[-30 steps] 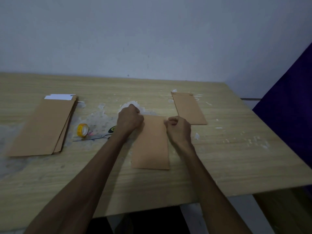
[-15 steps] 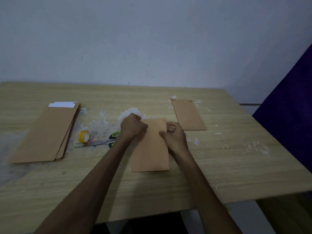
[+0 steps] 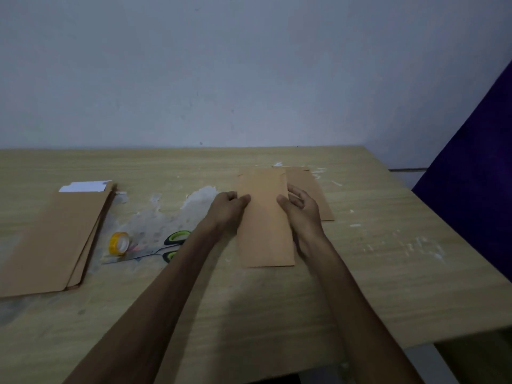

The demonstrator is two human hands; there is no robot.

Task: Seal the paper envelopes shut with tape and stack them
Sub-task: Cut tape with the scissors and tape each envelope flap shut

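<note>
A: Held between both hands: 1 brown paper envelope, long side running away from the camera, near end low over the wooden table.

B: Left hand?

A: Pinching the envelope's left edge, thumb on top, fingers tucked under. Right hand gripping the right edge the same way, thumb lying on the paper, fingers curled around behind.

B: Flat on the table or lifted?

A: Cannot tell for sure; far end overlapping a second brown envelope lying flat just behind and to the right.

B: Anything else from the task?

A: Far left: a stack of brown envelopes, edges fanned slightly, with white paper poking out at its far end. Just right of that stack, a small yellow roll of clear tape standing on its edge. Beside the roll, scissors with black and green handles, blades pointing left, partly hidden behind the left forearm.

B: Table surface?

A: Pale wood grain, smeared with whitish patches and flecks around the middle and right. Grey wall behind, dark purple cloth at the right edge.
</note>
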